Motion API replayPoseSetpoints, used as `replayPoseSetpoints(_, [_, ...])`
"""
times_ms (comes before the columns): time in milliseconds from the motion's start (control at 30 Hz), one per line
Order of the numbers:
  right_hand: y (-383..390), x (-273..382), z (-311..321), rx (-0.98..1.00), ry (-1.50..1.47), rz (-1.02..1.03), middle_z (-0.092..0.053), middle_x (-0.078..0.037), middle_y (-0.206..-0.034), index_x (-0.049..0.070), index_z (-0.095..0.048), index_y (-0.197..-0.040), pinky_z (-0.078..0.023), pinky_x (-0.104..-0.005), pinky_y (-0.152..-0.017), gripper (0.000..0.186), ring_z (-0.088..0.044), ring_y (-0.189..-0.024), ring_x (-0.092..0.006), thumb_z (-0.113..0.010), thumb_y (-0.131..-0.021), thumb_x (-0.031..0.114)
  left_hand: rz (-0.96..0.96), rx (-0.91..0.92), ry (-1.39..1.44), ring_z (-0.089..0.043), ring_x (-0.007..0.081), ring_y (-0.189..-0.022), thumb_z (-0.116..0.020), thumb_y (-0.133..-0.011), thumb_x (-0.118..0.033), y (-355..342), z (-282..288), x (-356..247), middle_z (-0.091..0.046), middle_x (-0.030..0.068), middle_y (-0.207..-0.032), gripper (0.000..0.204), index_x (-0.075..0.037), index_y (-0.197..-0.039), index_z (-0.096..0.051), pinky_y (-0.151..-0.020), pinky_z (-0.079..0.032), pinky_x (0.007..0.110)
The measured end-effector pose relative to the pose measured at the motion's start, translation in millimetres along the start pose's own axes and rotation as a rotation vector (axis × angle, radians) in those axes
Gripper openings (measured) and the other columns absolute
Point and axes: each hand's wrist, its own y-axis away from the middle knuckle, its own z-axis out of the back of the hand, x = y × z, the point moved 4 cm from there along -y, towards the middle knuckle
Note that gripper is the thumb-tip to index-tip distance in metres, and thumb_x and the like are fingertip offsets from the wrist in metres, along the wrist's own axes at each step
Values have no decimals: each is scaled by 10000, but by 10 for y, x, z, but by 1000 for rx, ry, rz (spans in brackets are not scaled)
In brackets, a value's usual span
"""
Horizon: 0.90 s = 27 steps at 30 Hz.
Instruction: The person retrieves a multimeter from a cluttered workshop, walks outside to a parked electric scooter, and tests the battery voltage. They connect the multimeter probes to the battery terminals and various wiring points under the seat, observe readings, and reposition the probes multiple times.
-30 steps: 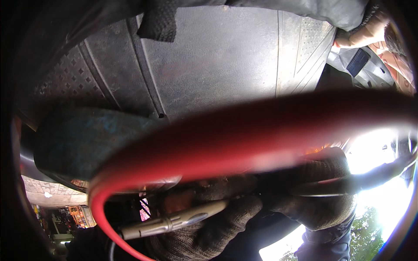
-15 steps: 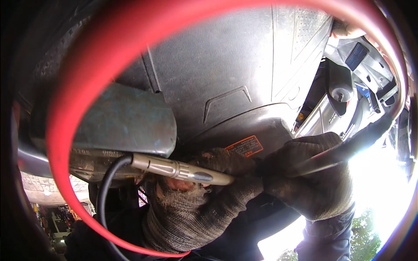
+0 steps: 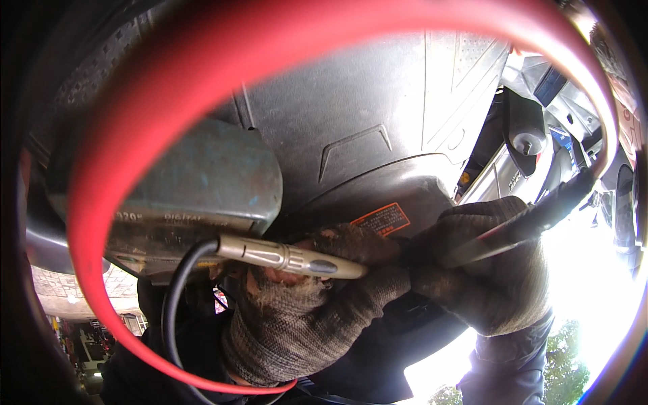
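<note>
Both my hands wear worn, dirty grey knitted gloves, and their fingertips meet in dark shadow at the middle. My left hand (image 3: pixel 310 317) is closed around a beige pen-shaped probe (image 3: pixel 290 260), which lies slantwise across the fingers. A black cable (image 3: pixel 174 304) leaves the probe's left end and curves down. My right hand (image 3: pixel 499 283) is closed around a dark rod-like probe (image 3: pixel 499 236), joined to a thick red cable (image 3: pixel 94 223). That cable loops, blurred, close across the view. Whatever lies between the fingertips is hidden.
Behind the hands is a vehicle's black plastic panel (image 3: pixel 351 88) with an orange-edged label (image 3: pixel 381 219). A scuffed green-grey box-shaped device (image 3: pixel 209 169) stands at left. Silver and black vehicle parts (image 3: pixel 526 138) show at right. Glare washes out the lower right, beside foliage (image 3: pixel 563 361).
The red loop and the green-grey device have shifted slightly in the view. Both hands keep their grips, and the beige probe sits a little further right and higher.
</note>
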Motion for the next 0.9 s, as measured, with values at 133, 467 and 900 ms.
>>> replayPoseSetpoints(133, [-42,56,40,98,213,286,-656,-123,-715,-40,-652,-815,-510,-316,-583,223,-644,-632,-232,-744,-652,83,87,9,52,-586,99,-663,-730,-817,-56,14,18,15,-647,68,-800,194,10,-985,-659,-579,-466,251])
replayPoseSetpoints(467, [95,-35,-30,-28,-60,-137,-660,-119,-715,-70,-640,-808,-504,-272,-550,212,-641,-615,-194,-713,-726,111,52,-3,32,-582,94,-656,-733,-816,-64,65,28,56,-644,59,-794,186,6,-973,-662,-576,-463,242])
replayPoseSetpoints(900, [85,-60,26,14,-1,-161,-664,-123,-675,-84,-665,-811,-503,-273,-541,390,-638,-581,-188,-792,-718,272,134,25,83,-574,89,-649,-740,-803,-54,67,-5,56,-626,42,-771,164,14,-929,-660,-573,-456,227])
